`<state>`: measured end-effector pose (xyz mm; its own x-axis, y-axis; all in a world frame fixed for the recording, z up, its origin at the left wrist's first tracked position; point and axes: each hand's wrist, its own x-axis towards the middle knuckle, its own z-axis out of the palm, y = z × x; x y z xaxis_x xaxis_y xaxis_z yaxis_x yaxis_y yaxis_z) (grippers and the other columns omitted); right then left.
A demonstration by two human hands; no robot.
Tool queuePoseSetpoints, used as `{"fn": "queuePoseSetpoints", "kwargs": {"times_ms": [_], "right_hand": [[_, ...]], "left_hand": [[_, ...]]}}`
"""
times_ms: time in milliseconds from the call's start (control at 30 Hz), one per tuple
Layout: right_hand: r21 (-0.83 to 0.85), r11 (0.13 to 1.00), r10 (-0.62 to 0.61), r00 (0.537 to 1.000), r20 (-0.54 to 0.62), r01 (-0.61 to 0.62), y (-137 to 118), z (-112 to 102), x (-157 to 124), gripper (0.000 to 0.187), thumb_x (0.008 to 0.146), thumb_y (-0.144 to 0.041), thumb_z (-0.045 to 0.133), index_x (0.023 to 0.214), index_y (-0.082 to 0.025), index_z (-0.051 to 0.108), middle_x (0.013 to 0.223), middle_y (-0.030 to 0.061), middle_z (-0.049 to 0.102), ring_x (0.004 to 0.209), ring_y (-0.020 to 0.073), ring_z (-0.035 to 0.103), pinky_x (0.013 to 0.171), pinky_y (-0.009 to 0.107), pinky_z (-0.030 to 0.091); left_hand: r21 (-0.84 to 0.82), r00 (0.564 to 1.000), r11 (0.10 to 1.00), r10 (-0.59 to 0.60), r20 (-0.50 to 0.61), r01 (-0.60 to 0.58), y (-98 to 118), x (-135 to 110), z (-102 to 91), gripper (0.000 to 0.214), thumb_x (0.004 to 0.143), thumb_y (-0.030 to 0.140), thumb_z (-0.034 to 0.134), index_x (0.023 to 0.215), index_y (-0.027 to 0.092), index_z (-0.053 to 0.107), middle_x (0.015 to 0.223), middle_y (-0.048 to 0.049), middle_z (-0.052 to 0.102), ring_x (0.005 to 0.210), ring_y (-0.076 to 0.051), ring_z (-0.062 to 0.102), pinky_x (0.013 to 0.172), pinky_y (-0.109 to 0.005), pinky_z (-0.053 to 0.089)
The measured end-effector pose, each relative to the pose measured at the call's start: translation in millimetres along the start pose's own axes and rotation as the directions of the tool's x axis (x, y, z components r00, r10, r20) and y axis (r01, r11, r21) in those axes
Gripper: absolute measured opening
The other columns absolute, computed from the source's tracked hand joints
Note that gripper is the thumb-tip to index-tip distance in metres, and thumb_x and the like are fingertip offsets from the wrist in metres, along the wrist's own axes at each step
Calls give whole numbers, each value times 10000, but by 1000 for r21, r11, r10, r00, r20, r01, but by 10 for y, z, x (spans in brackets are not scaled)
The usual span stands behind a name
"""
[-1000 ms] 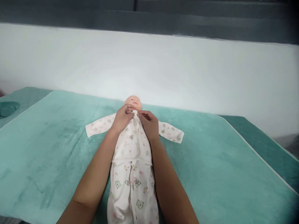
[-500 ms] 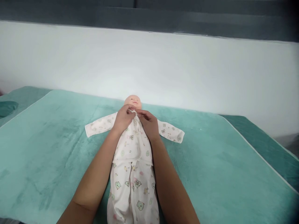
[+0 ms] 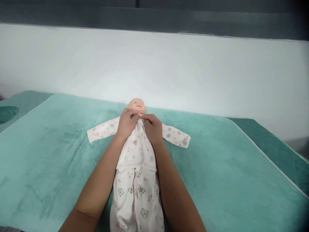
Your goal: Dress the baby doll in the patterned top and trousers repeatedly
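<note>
A baby doll (image 3: pixel 137 105) lies on its back, its bald head at the far end. It wears a white printed baby shirt (image 3: pixel 135 154) with long sleeves spread to both sides, and matching trousers (image 3: pixel 145 203). At the neckline, my left hand (image 3: pixel 127 123) pinches the shirt's collar edge from the left. My right hand (image 3: pixel 153 127) pinches the same collar from the right, its fingertips meeting the left ones below the doll's chin. Whatever small fastening may lie between the fingertips is hidden.
A light green fleece mat (image 3: pixel 217 167) with a pale edging lies under the doll, over a darker green cover (image 3: pixel 263 135). Behind it rises a white wall (image 3: pixel 154 71) with a dark band above. Part of a green object (image 3: pixel 8 113) shows at the far left.
Both hands stay at the collar, with small finger shifts; the right fingertips have drawn slightly lower, uncovering more of the doll's chin. The view has moved very slightly.
</note>
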<state>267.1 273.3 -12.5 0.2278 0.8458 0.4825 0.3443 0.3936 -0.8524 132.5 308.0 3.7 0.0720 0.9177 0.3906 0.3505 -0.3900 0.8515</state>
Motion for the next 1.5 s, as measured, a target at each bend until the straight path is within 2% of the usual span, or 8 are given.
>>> {"fn": "queuePoseSetpoints", "kwargs": {"times_ms": [267, 467, 667, 900, 1067, 1233, 1433, 1500], "right_hand": [[-82, 995, -45, 998, 40, 48, -15, -14, 0, 323, 805, -146, 447, 808, -242, 755, 958, 34, 715, 956, 205, 656, 909, 357, 494], [-157, 987, 28, 998, 64, -17, -20, -17, -4, 363, 823, -132, 445, 874, -261, 780, 1016, 24, 714, 1002, 215, 645, 931, 373, 486], [-220, 975, 48, 989, 139, -17, -2, -16, 14, 388, 878, -167, 417, 1004, -257, 773, 1097, 53, 670, 1070, 235, 595, 969, 404, 468], [-302, 952, 105, 977, 188, -44, -46, 8, 12, 277, 904, -404, 564, 1109, -281, 705, 1236, 64, 595, 1183, 291, 502, 1085, 498, 372], [-273, 959, 155, 954, 257, -82, -31, -26, 26, 287, 913, -425, 544, 1147, -295, 650, 1306, 45, 581, 1256, 287, 458, 1126, 522, 312], [-144, 986, 121, 952, 281, -83, 52, -65, 38, 276, 876, -387, 561, 1107, -275, 661, 1295, 53, 600, 1272, 254, 471, 1128, 469, 331], [-41, 990, 140, 987, 81, -137, -129, -98, -148, 262, 867, -426, 570, 1013, -222, 644, 1000, 42, 656, 860, 184, 583, 813, 337, 485], [-102, 985, 151, 982, 112, -140, -272, -128, -216, 221, 871, -444, 580, 902, -228, 615, 834, 4, 622, 713, 162, 536, 704, 312, 457]], "left_hand": [[-21, 998, 998, -62, 2, 62, -22, 13, 5, 77, 849, 173, 624, 780, 175, 658, 995, -57, 582, 982, -179, 611, 962, -342, 467], [-109, 988, 982, -156, -8, 154, 58, 16, -38, 169, 863, 205, 579, 700, 177, 615, 904, -30, 604, 892, -163, 579, 816, -284, 448], [-212, 974, 955, -179, 137, 206, 105, 28, -60, 383, 842, 220, 576, 523, 195, 366, 559, 39, 307, 567, -109, 354, 579, -268, 309], [-139, 984, 974, -179, -6, 177, 29, 17, -31, 124, 855, 224, 585, 799, 180, 687, 987, -31, 647, 978, -180, 608, 897, -307, 452], [-63, 998, 996, -60, -15, 59, -23, 11, -15, 237, 872, 133, 528, 929, 196, 750, 1072, -62, 669, 1071, -197, 627, 1002, -341, 463], [205, 993, 972, 119, -27, -111, 6, -56, -4, 343, 876, 44, 445, 952, 189, 747, 1065, -92, 635, 1052, -212, 620, 996, -364, 471], [237, 976, 956, 196, -90, -170, 99, -236, -76, 305, 927, 94, 457, 1074, 202, 702, 1087, -83, 651, 1051, -212, 622, 955, -352, 478], [176, 979, 970, 186, -79, -170, 137, -337, -119, 257, 942, 123, 475, 1037, 208, 698, 1041, -62, 682, 1010, -199, 640, 925, -336, 485]]}}
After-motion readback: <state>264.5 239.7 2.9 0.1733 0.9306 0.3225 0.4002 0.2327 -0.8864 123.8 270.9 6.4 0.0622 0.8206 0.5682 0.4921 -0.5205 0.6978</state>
